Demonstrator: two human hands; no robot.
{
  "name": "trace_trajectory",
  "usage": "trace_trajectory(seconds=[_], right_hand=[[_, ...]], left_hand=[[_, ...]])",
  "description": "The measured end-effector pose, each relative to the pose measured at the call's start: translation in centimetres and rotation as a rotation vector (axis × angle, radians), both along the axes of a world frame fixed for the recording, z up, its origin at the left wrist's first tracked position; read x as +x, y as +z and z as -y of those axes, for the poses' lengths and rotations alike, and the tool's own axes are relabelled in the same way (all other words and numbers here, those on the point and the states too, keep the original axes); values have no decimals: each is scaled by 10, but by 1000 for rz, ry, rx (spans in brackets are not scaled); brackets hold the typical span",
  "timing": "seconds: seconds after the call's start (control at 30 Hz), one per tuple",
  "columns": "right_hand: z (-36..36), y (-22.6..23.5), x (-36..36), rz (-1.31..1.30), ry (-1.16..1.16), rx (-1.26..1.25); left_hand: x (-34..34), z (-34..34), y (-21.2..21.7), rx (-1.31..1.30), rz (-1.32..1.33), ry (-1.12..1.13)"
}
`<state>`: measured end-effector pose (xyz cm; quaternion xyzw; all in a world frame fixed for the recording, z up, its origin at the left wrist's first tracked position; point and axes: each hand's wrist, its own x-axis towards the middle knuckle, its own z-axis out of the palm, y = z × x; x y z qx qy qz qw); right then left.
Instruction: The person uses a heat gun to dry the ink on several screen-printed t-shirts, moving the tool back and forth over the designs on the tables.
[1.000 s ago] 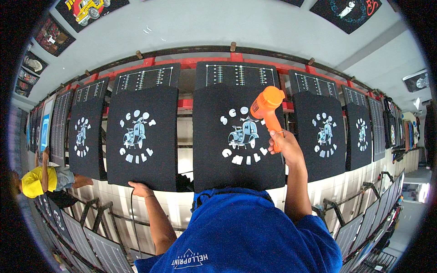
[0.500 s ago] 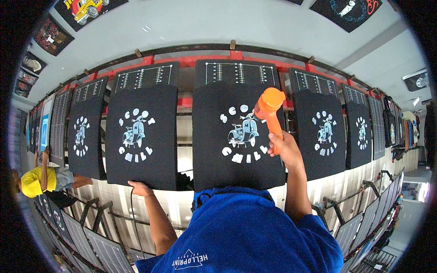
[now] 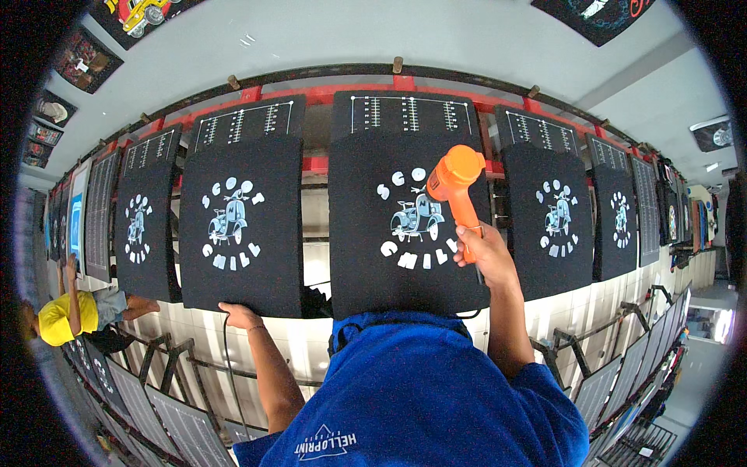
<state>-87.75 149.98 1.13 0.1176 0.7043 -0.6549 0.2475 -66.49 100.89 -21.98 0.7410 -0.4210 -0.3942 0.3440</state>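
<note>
Left hand (image 3: pixel 243 317): was at the lower edge of the left printed black cloth (image 3: pixel 241 286), beside a dark cord (image 3: pixel 226 350); whether it gripped either could not be told.
Right hand (image 3: pixel 487 253): gripped the orange blow dryer (image 3: pixel 457 183) by its handle.
Nozzle: pointed toward the scooter print (image 3: pixel 411 221) on the middle black cloth (image 3: pixel 405 292).
Yellow-shirted co-worker (image 3: pixel 66 317): was at far left.

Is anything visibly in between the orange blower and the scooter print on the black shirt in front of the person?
Nothing visible is. The right hand grips the orange blower by its handle, and the blower's head overlaps the right side of the scooter print in this view. The gap's depth cannot be told.
</note>
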Motion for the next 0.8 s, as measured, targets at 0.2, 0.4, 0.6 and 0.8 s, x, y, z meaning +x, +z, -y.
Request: trace_trajectory(seconds=[0.2,0.4,0.6,0.8], right_hand=[[2,4,-5,0,54,3],[0,10,-3,57,58,25],[-7,10,6,55,102,3],[-16,21,17,97,85,92]], left_hand=[[-4,-7,5,-16,-80,-20],[-1,-2,3,-14,62,-7],[-3,-8,10,-38,-30,-23],[-7,-9,9,-12,14,19]])
